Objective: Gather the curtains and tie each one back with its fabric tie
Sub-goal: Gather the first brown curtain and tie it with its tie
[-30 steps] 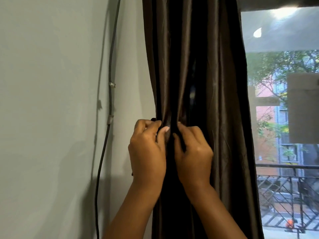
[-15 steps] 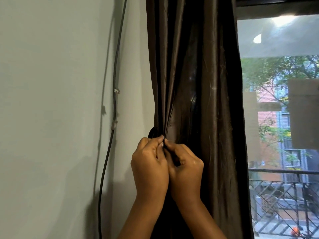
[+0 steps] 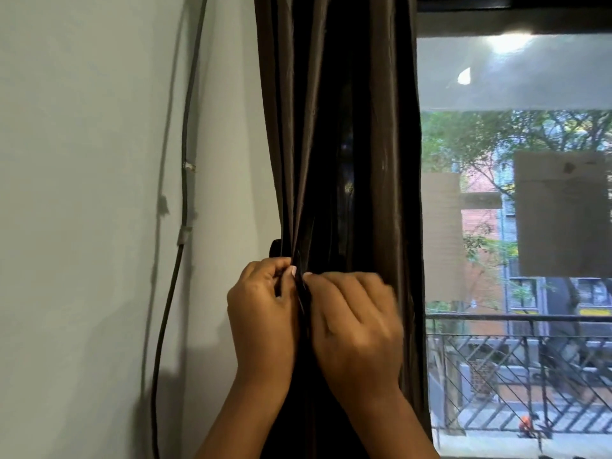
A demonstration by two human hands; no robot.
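A dark brown curtain hangs gathered in folds between the wall and the window. My left hand and my right hand are side by side in front of it at its left edge, each with fingers curled and fingertips pinching a narrow dark strip of fabric between them. Whether that strip is the tie or a curtain fold is unclear. A small dark knob sticks out from behind the curtain's left edge, just above my left hand.
A pale wall fills the left, with a dark cable clipped down it. To the right is a window pane with a balcony railing and street outside.
My hands came together at the curtain's left edge and stay there. My right hand has now spread out a little to the right, while the pinch at the fabric strip holds.
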